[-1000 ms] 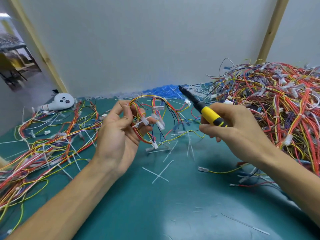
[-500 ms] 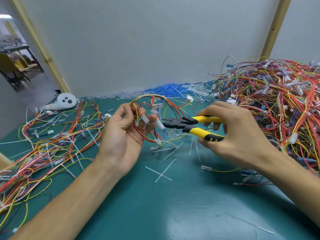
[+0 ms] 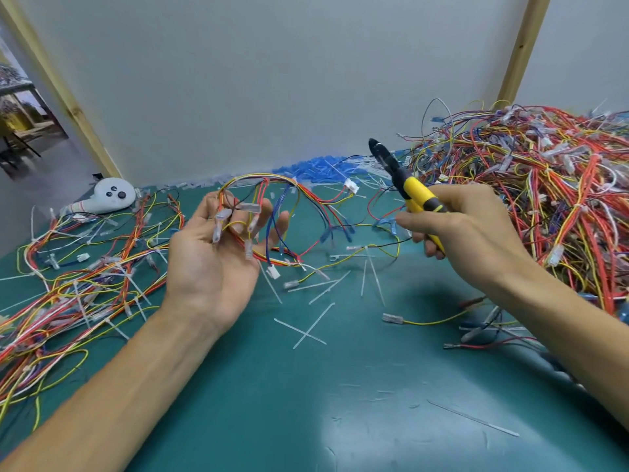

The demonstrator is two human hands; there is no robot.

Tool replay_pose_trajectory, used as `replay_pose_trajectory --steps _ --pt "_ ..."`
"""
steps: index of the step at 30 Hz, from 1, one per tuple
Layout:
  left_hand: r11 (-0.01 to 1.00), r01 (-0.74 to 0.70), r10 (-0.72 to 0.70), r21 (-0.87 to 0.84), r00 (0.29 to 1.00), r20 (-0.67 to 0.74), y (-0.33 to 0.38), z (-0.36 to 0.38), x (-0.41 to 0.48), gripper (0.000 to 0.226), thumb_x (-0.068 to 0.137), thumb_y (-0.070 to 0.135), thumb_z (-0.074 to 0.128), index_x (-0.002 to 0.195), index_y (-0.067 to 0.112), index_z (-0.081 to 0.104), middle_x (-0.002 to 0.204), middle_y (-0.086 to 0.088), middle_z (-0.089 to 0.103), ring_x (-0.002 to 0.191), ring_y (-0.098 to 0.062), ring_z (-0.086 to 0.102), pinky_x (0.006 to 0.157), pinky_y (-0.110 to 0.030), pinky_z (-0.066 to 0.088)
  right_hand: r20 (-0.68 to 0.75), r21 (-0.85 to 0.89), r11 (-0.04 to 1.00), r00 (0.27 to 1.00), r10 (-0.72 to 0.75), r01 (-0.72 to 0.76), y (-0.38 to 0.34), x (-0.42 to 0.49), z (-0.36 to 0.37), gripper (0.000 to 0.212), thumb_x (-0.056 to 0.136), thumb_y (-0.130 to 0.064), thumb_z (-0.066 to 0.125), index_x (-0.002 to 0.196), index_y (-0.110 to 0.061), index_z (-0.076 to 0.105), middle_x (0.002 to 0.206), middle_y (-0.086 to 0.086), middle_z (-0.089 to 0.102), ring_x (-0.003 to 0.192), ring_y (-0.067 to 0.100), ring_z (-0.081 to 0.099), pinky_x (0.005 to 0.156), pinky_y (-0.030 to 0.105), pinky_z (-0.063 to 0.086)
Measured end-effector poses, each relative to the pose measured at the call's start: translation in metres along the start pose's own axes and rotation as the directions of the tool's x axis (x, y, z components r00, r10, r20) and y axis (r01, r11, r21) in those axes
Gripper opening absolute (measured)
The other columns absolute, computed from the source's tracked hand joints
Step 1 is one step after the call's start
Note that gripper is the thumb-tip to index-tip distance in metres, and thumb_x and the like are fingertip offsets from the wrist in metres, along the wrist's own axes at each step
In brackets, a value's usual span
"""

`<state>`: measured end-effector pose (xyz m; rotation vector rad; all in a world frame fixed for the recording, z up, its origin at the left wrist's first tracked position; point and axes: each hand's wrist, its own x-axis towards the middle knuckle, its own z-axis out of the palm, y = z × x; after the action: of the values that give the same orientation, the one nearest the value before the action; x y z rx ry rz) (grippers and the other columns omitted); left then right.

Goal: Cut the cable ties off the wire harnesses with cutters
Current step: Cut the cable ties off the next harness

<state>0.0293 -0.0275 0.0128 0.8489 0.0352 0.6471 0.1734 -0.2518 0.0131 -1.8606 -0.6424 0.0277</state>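
1. Wire harness [image 3: 299, 192] is draped on the left hand [image 3: 218, 264], held up over the middle of the tabletop [image 3: 340, 420], toward its back edge.
2. From my remote seat I see that hand palm up, its fingers [image 3: 279, 223] spread and loosely bent. The coloured wires run over and between them, and clear-sleeved ends dangle against the palm side.
3. I cannot tell whether any finger really pinches a wire; the bundle seems simply to rest across them.
4. From the fingers the wires arch up and off to the right. They end at a small white plug [image 3: 352, 187], and blue-sleeved ends [image 3: 326, 235] hang down between the two hands.
5. The right hand [image 3: 469, 233] grips the cutters [image 3: 413, 194], with its fingers curled round the yellow handles.
6. The black nose of the cutters points up and away toward the back edge. Its jaws look closed on nothing.
7. I see the cutters well apart from the wires on the left fingers. The nose stands above and to the right of the white plug.
8. Cut ties [image 3: 306, 330] lie as loose white strips on the tabletop between and in front of the hands.
9. A big heap of harnesses [image 3: 531, 185] fills the right side up to the back right corner. A looser tangle of wires [image 3: 85, 274] spreads along the left edge.
10. A white gadget [image 3: 112, 197] lies near the back left corner, and blue scraps [image 3: 306, 170] line the back edge.
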Motion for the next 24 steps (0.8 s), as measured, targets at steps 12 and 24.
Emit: replay_pose_trajectory --steps 12,24 --pt "0.974 -0.161 0.177 0.161 0.980 -0.088 -0.004 -0.007 0.007 0.030 0.108 0.011 0.037 0.080 0.016 0.046 0.075 -0.002 0.053 0.074 -0.024 0.060 0.088 -0.049 0.044 0.065 -0.089 0.996 0.998 0.004 0.001 0.006 0.003 0.000 0.023 0.069 -0.040 0.075 0.074 -0.018 0.073 0.065 0.005 0.069 0.057 0.021 0.062 0.054 0.034 0.047" --pt "0.871 -0.302 0.392 0.387 0.903 -0.178 -0.005 -0.017 0.012 0.033 0.101 0.014 0.047 0.071 0.026 0.054 0.070 0.010 0.054 0.065 -0.009 0.051 0.064 -0.033 0.036 0.121 -0.849 0.412 0.882 -0.456 0.330 0.010 0.011 -0.027 0.064 0.058 -0.010 0.080 0.119 -0.021 0.065 0.107 0.000 0.056 0.099 0.032 0.043 0.077 0.042 0.037"
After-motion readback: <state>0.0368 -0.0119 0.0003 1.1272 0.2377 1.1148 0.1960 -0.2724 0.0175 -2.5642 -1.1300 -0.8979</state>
